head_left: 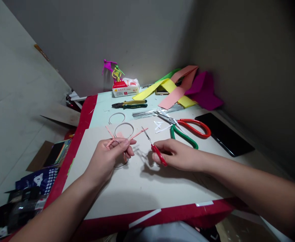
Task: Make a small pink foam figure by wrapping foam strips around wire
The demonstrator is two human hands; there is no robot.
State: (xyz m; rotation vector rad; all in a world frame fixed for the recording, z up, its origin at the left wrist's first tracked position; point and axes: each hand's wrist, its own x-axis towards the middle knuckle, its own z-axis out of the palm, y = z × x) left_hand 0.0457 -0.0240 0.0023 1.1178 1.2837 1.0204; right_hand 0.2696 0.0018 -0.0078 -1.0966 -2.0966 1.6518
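Note:
Above the board, my left hand [109,156] is closed on a small pink paper-wrapped wire figure [138,133]. Thin limbs of it stick out past the fingers; its middle is partly hidden. My right hand [174,154] grips small red-handled scissors [158,154]. Their narrow blades point up and left, close to the tip of the figure's right-hand limb; whether they touch it I cannot tell. Behind the left hand lie rings of wire [124,124]. Past my right hand are large red-handled scissors [194,127] and a green-handled tool [185,137].
A black phone [225,134] lies at the right. Farther back are pliers [129,104], cut wires [149,113], crepe paper strips [159,88] and a tissue pack [126,90] beneath purple and yellow figures [117,73]. White scraps [158,125] lie mid-board. Red cloth [80,117] edges the table.

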